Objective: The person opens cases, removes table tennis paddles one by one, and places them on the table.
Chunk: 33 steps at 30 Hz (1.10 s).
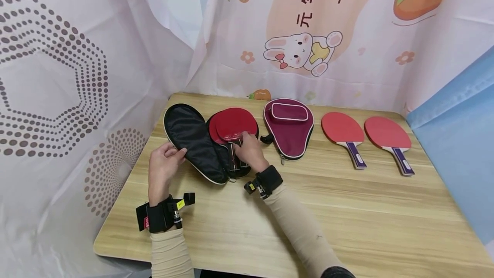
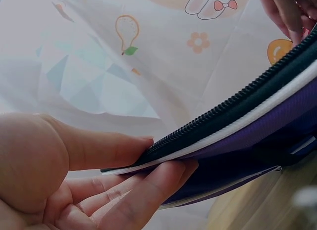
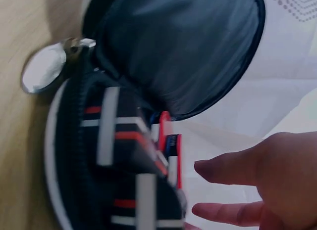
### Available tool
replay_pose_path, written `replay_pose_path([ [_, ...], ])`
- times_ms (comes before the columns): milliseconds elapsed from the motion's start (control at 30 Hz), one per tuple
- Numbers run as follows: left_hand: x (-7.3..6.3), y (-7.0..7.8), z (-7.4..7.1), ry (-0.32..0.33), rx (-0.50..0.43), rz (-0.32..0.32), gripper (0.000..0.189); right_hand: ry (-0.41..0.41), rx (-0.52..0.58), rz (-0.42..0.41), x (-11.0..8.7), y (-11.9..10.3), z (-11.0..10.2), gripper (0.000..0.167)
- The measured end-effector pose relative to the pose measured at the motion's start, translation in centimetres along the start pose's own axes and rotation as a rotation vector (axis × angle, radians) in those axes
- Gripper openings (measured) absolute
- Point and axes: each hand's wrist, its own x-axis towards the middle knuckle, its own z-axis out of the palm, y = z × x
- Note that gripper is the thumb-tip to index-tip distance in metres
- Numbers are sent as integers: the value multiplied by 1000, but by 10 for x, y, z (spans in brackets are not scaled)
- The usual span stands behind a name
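A table tennis paddle case lies unzipped, its black-lined flap [image 1: 191, 136] folded out to the left. My left hand [image 1: 166, 162] pinches the flap's zippered edge [image 2: 213, 114] between thumb and fingers. In the case's other half lie two red paddles, the front paddle [image 1: 237, 121] overlapping the back paddle [image 1: 213, 130]. Their dark striped handles [image 3: 126, 126] point toward me. My right hand [image 1: 251, 151] is over the front paddle near its handle; in the right wrist view its thumb and a finger are extended and apart, with nothing visible between them.
Right of the open case lies a closed burgundy paddle case [image 1: 291, 140] with a small pocket and black strap. Two more red paddles, the nearer paddle [image 1: 342, 128] and the far-right paddle [image 1: 387, 133], lie on the wooden table [image 1: 366, 209]. Printed curtains [image 1: 231, 46] hang behind.
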Motion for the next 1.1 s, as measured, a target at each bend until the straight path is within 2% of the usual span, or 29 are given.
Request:
replay_pose_path([
  [167, 0, 1, 1, 13, -1, -7, 35, -15, 22, 68, 3, 1, 12, 46],
  [367, -1, 0, 2, 13, 8, -4, 33, 1, 93, 105, 8, 5, 24, 63],
  [533, 0, -1, 3, 13, 5, 4, 36, -31, 126, 144, 10, 6, 28, 67],
  [867, -2, -1, 4, 17, 8, 9, 35, -70, 192, 120, 8, 8, 22, 68],
  [1100, -3, 0, 3, 21, 1, 6, 36, -73, 176, 86, 0, 9, 19, 67],
])
